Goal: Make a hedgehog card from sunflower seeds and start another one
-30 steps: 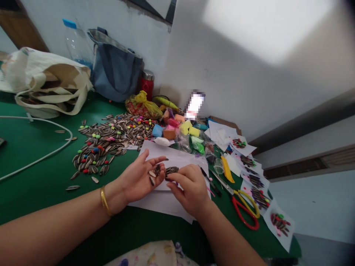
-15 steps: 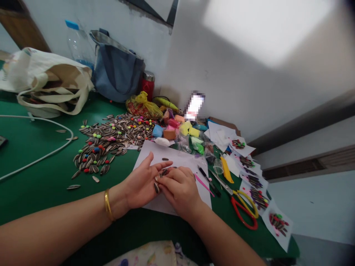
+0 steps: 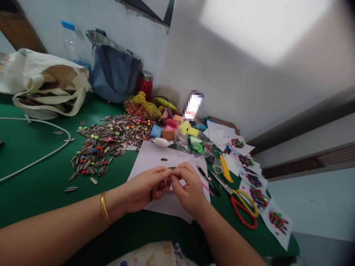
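Note:
My left hand (image 3: 145,188) is turned partly on its side over the white paper, its fingers curled around striped sunflower seeds (image 3: 152,195) that show dark between them. The fingertips of my right hand (image 3: 191,188) are pinched together and meet the left thumb and fingertips. Whatever the right fingers hold is hidden. Under and beyond both hands is the sheet of white paper (image 3: 149,151). One loose sunflower seed (image 3: 164,159) lies on it, and another seed (image 3: 172,168) shows just behind the touching fingertips.
Left is a sunflower seed pile (image 3: 111,135) mixed with coloured bits. Behind the paper sit soft clay lumps (image 3: 168,134) and a lit phone (image 3: 193,105). Scissors (image 3: 241,205), a yellow cutter (image 3: 226,169) and a black pen (image 3: 208,179) lie right, beside seed-decorated cards (image 3: 277,225). Bags (image 3: 116,70) stand behind.
My left hand has rolled from palm-up to its side and its fingers have curled over the seeds. My right hand has shifted from the left palm to the left fingertips.

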{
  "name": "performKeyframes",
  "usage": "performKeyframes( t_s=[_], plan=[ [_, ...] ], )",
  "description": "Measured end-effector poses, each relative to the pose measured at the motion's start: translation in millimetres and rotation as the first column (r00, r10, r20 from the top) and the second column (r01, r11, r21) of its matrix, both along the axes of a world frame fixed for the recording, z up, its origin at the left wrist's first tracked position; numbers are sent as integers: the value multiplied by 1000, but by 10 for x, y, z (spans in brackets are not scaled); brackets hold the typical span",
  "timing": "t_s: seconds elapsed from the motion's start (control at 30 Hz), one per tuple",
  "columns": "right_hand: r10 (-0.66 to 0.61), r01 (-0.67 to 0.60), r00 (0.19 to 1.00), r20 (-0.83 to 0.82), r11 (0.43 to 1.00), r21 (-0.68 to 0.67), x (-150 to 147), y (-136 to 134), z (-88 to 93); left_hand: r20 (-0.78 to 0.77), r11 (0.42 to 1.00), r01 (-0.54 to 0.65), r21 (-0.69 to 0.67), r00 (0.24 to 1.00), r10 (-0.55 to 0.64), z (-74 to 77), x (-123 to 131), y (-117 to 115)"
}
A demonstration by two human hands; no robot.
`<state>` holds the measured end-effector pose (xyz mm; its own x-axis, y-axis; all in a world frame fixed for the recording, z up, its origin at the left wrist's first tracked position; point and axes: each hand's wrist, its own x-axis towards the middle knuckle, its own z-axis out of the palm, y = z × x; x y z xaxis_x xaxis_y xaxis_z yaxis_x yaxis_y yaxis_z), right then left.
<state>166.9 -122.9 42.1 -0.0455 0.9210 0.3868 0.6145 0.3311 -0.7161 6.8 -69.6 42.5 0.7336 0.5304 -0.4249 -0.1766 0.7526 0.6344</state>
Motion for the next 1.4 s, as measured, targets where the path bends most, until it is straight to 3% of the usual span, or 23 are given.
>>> performKeyframes(
  t_s=[0.1,0.23,0.5,0.6,0.67,0.77,0.83,0.93,1.17,1.4],
  plan=[
    [-6,6,1000,10,1000,-6,10,5,11,-132,989,61,136,990,-43,-10,-14,19],
    [2,-2,1000,16,1000,16,62,16,12,-214,963,61,263,977,-3,-33,-24,67],
    [56,-64,995,82,993,96,182,46,-5,-230,951,142,275,970,-78,-88,-53,110],
    [35,-44,992,125,996,72,329,67,25,-295,915,165,368,954,-53,-61,-65,168],
    [-23,22,987,159,1000,7,484,91,57,-366,829,177,530,930,36,-39,-85,238],
    [9,30,971,241,988,-155,711,128,86,-525,596,333,731,832,179,-36,-136,344],
    [73,-7,956,285,974,-226,794,146,79,-626,450,481,753,735,261,-59,-173,383],
    [130,-45,936,326,966,-256,789,157,36,-704,317,629,710,645,297,-106,-203,384],
    [136,-54,905,404,977,-207,624,170,-27,-789,163,787,595,533,306,-174,-197,351],
    [120,-58,876,468,988,-145,584,182,-86,-798,152,801,578,518,307,-203,-202,361]
  ],
)
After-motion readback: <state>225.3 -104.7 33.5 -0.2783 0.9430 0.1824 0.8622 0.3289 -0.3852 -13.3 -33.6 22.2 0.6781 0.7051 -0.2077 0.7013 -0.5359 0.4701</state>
